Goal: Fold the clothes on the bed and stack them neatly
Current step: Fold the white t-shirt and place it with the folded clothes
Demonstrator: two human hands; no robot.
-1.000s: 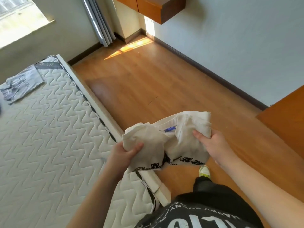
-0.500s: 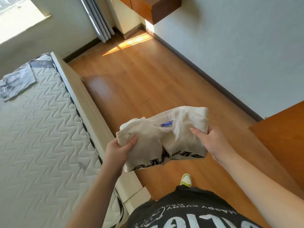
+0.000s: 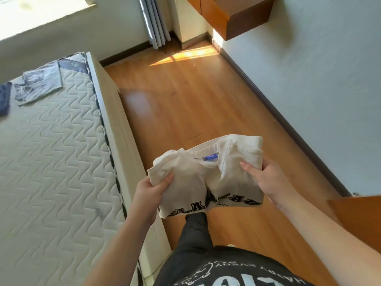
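**Cream tee folded up and held over the floor, not on the bed**

While standing at the bed's edge, gripping a folded cream T-shirt [image 3: 208, 178] in both hands, out over the wood floor [image 3: 185, 104] at about 5 o'clock of the frame. Left hand [image 3: 149, 193] clamped on the shirt's left end, thumb on top and fingers tucked under. Right hand [image 3: 268, 182] clamped on the right end the same way, thumb pressed flat on the fabric. Black lettering along the near hem, small blue label [image 3: 210, 157] peeking out at the collar near 12 o'clock of the bundle. Over at 9 o'clock, the quilted mattress [image 3: 51, 162], well apart from the shirt. Up at 10 o'clock on the mattress, a grey printed tee [image 3: 39, 84] lying flat-ish, touching something dark blue [image 3: 4, 100] at the frame's edge, probably another garment but cut off too much to tell. Curtain [image 3: 154, 19] at 12 o'clock, wooden cabinet [image 3: 237, 15] at 1 o'clock on the wall.
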